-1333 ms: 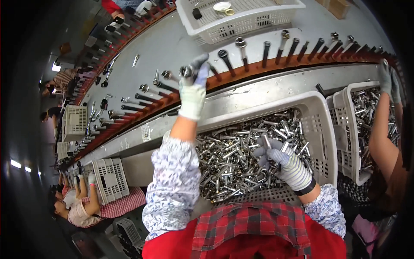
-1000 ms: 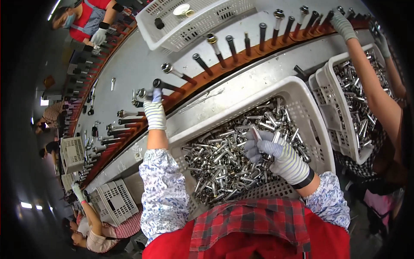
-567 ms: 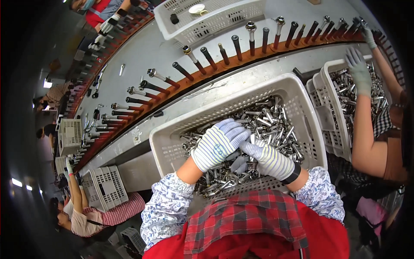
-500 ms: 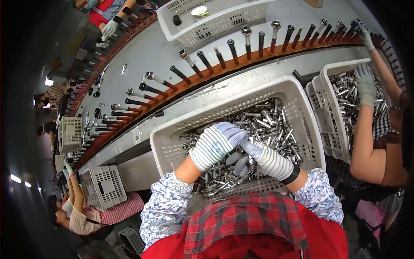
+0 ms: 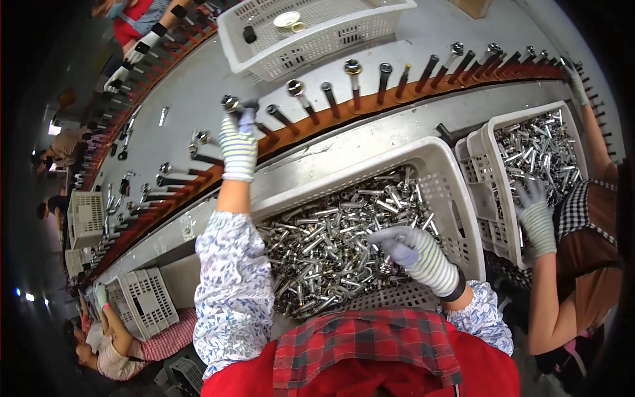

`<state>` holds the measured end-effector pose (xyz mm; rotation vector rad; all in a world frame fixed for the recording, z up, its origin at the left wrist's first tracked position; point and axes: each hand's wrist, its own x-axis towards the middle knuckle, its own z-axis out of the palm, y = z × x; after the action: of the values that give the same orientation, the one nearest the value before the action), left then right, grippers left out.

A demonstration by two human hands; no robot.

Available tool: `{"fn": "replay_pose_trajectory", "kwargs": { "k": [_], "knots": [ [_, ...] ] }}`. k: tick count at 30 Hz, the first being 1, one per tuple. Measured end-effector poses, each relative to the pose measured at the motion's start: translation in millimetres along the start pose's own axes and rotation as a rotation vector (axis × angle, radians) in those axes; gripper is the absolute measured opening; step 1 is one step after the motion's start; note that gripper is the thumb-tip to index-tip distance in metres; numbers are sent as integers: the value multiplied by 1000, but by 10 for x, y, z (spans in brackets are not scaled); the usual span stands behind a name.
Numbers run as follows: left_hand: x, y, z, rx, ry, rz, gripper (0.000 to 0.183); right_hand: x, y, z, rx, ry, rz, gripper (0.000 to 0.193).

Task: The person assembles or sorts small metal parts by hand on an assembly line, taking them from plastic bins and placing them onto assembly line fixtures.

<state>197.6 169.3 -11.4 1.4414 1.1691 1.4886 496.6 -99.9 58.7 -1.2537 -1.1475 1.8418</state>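
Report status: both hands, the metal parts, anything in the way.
Left hand at a chrome-headed piece by the orange rail, grip unclear. Right hand over loose metal parts in the grey basket. Basket wall stands between right hand and rail.

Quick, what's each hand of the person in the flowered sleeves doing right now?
Left hand: closed on a chrome fitting.
Right hand: partly curled over the metal parts; whether it grips one can't be told.

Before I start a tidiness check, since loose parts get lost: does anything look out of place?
One small metal piece lies alone on the grey tabletop, apart from those standing along the orange-brown rail. No obvious damage stands out.
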Motion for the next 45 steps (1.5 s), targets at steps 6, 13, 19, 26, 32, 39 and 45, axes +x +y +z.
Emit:
{"fn": "replay_pose_trajectory", "kwargs": {
  "k": [6,13,19,26,32,39,45],
  "knots": [
    [-126,213,-291,-168,-19,-215,15,124,-6,-254,946,375,-153,30],
    [-378,92,-947,758,9,-257,33,355,56,14,1106,100,55,59],
    [-1688,998,-715,836,-333,53,36,406,-344,-82,762,-83,-200,32],
    [-3106,432,-696,1378,-1114,-340,54,1148,-890,-108,-71,409,-513,20],
    [-3024,119,-573,1443,-1321,-578,27,852,-425,-253,-495,561,-430,22],
    [-2633,569,-578,528,-911,-384,37,559,684,-542,-1676,109,91,40],
    [-1669,1438,-464,563,-469,-356,34,1185,1375,-776,-1798,227,304,26]
  ]
}}
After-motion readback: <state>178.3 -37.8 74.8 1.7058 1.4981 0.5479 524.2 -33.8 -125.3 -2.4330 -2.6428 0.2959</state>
